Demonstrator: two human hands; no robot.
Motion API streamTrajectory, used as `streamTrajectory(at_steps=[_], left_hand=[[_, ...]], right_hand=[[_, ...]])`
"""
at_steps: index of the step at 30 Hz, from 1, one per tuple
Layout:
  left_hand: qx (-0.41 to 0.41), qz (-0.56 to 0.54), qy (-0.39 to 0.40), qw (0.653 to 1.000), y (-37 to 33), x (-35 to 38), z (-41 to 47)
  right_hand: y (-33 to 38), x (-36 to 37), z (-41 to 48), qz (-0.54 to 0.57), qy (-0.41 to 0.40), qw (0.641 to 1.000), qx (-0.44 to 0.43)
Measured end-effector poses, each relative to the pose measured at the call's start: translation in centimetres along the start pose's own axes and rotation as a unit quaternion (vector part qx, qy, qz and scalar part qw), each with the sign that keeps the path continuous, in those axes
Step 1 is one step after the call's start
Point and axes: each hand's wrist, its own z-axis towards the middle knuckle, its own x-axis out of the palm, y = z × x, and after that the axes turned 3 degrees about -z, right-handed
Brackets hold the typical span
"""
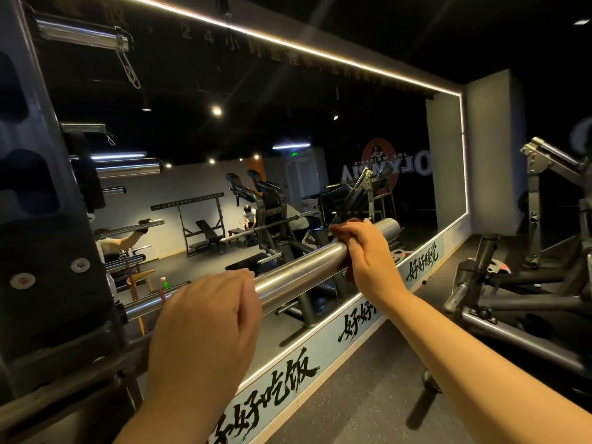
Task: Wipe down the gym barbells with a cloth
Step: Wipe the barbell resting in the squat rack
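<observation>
Brown cloth [341, 228] between barbell [298, 274] and curled right fingers [360, 240]; left fingers [226, 280] curled round barbell.

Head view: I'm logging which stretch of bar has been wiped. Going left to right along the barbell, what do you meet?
Rack → left hand gripping the bar → bare stretch of barbell → right hand holding the cloth round it → the bar's free end.

Level: dim; dark ceiling [416, 24] near black.
Sources: thin white LED strip [463, 155] framing the large wall mirror [352, 100]; small round spotlights [217, 110] reflected in it.
Glare: bright streaks along the polished steel barbell sleeve [298, 274].
Edges: wide-angle bending of straight lines.
Focus: soft at the lower left corner.
</observation>
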Motion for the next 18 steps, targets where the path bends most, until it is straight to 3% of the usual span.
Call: streamTrajectory(at_steps=[6,12,18], left_hand=[[-0.051,0.058,0.0,0.997,-0.1,0.7,-0.1],[-0.026,0.098,0.022,0.995,0.2,0.6,-0.5],[-0.012,0.121,0.027,0.992,0.4,0.9,-0.5]], right_hand=[[-1.1,-1.4,0.6,-0.032,0.038,0.998,-0.045],[-3.2,-0.9,3.4,0.012,-0.014,0.997,0.081],[-2.8,-2.3,1.5,-0.012,0.032,0.999,-0.039]])
